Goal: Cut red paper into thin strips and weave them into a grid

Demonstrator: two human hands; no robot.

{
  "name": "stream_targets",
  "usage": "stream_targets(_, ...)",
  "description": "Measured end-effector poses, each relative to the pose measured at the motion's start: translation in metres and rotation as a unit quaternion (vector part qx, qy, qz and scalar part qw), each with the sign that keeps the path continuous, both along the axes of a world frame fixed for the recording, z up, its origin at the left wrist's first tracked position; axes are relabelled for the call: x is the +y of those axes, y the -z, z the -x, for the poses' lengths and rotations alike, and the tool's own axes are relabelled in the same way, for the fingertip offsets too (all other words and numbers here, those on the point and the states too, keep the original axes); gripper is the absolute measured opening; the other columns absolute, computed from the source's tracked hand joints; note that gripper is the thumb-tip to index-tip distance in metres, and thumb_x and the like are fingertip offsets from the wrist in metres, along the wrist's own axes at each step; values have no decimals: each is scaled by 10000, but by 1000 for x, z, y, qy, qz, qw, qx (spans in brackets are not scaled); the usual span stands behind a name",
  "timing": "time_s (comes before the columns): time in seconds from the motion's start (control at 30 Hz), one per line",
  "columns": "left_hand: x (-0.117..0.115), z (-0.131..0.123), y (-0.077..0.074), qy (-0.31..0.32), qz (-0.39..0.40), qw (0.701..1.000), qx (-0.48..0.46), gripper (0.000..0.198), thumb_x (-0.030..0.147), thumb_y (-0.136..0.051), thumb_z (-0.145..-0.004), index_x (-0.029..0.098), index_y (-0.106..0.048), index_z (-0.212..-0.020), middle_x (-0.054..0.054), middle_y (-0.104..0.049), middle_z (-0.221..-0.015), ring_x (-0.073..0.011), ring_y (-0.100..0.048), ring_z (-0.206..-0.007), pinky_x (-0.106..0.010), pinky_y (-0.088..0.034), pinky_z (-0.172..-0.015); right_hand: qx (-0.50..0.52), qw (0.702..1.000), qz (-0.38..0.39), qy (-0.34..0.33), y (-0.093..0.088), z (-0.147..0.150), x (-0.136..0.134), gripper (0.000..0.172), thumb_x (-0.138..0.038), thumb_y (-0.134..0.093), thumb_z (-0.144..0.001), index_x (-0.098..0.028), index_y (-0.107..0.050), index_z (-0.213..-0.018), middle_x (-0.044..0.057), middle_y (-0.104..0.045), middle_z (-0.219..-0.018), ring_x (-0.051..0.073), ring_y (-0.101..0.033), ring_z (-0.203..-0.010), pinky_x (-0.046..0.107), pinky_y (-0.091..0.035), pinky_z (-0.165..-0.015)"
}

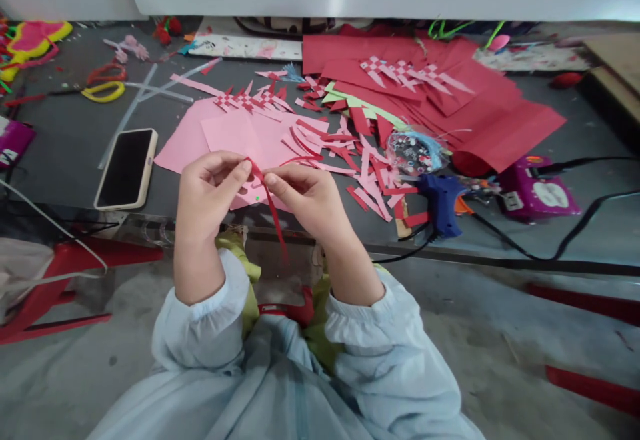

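Between my two hands, near the table's front edge, is a narrow red paper strip (274, 215). My left hand (213, 183) is closed, pinching its upper end between thumb and fingers. My right hand (307, 197) is also closed, pinching the strip a little to the right, and a long tail dangles below. Whether this is one strip or two is hard to make out. Pink paper sheets (185, 127) lie just behind my hands. Loose red and pink paper strips (370, 167) are heaped to the right, some on the pink sheets.
A phone (125, 170) and yellow-handled scissors (103, 92) lie left, near clear glue sticks (133, 113). Woven paper pieces (250, 101) rest on the pink sheets. To the right are red paper sheets (520, 123), a blue glue gun (440, 205) with a cord, and a purple box (537, 190).
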State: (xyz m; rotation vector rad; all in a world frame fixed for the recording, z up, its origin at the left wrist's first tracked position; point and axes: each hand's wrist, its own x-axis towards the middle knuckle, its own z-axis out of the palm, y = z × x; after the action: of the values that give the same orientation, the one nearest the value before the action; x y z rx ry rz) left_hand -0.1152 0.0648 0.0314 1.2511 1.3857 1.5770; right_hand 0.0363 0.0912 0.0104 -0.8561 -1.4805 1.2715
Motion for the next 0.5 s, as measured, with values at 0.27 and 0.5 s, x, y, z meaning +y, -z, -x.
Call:
stream_targets(0.27,3,-2,1,0,-22,998,52,53,163,-712,-739,180,-751,-709,0,-703,-663,-82,-608,-553,-165,-483,-517,112,980,143,-76,-2,0,6,314,-378,-895,-581,-192,-766,-799,5,-769,-794,121,-688,-727,251,-572,-710)
stream_targets(0.5,2,-2,2,5,3,1000,30,67,250,-751,-732,183,-751,-738,-11,-716,-704,-102,-627,-590,-182,-498,-532,168,956,193,-141,-6,-1,6,294,-255,-915,-546,-197,-756,-787,-33,-757,-779,86,-688,-729,206,-567,-729)
